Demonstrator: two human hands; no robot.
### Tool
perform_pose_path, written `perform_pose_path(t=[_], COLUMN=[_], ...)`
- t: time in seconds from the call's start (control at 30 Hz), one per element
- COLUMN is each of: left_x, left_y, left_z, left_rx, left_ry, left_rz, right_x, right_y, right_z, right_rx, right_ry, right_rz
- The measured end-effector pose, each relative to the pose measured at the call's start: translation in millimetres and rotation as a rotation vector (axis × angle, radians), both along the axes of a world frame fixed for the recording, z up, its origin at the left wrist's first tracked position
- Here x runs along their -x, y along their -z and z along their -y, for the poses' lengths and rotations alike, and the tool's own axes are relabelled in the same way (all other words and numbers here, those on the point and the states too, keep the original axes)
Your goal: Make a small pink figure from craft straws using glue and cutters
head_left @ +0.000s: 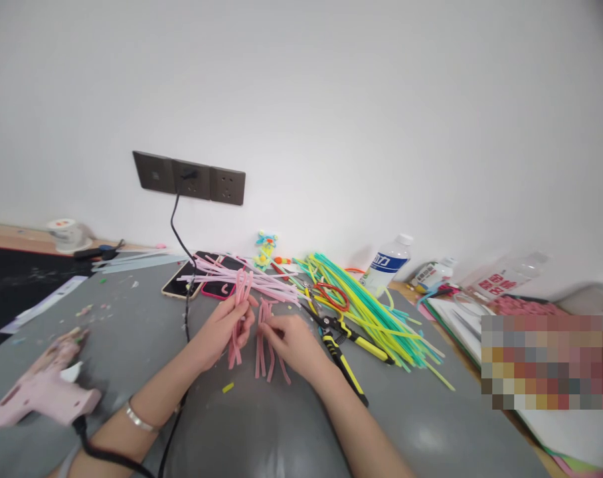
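Folded pink pipe cleaners (pixel 242 285) stand up out of my left hand (pixel 239 322), whose fingers are closed around them. Just to the right, my right hand (pixel 287 338) pinches a second bunch of bent pink pipe cleaners (pixel 264 352), their loose ends pointing down towards the grey mat. Behind both hands lies a pile of pale pink pipe cleaners (pixel 271 285), partly across two phones (pixel 182 282). Yellow-and-black pliers (pixel 339 352) rest on the mat right of my right hand. A short yellow piece (pixel 228 388) is below my hands.
Green and yellow pipe cleaners (pixel 376 318) spread at the right, by a bottle (pixel 388 262). A pink glue gun (pixel 47 392) lies at the left. Its black cable (pixel 186 318) seems to run near my left forearm. A wall socket (pixel 192 179) holds a plug.
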State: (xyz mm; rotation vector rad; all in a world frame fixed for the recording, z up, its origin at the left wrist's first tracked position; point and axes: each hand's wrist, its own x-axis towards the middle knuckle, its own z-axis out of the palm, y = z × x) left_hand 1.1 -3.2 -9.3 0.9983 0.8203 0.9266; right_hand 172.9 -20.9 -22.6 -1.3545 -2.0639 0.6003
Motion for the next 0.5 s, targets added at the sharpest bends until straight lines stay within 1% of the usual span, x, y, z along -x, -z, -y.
perform_pose_path(t=[0.17,0.3,0.5], left_x=[-1.1,-0.9,0.1], left_y=[-1.4,-1.7,-0.7], left_z=[0.5,0.8,1.1], left_rx=[0.016,0.015,0.005], left_ry=[0.002,0.018,0.023], left_rz=[-0.007,-0.021,-0.028], right_x=[-1.2,-1.0,-1.7], right_y=[2.0,1.6,-0.8], right_z=[-2.3,-2.3,-2.0], right_rx=[-0.016,0.024,-0.021], right_ry=[0.047,0.036,0.104], right_rz=[-0.019,0.012,-0.109])
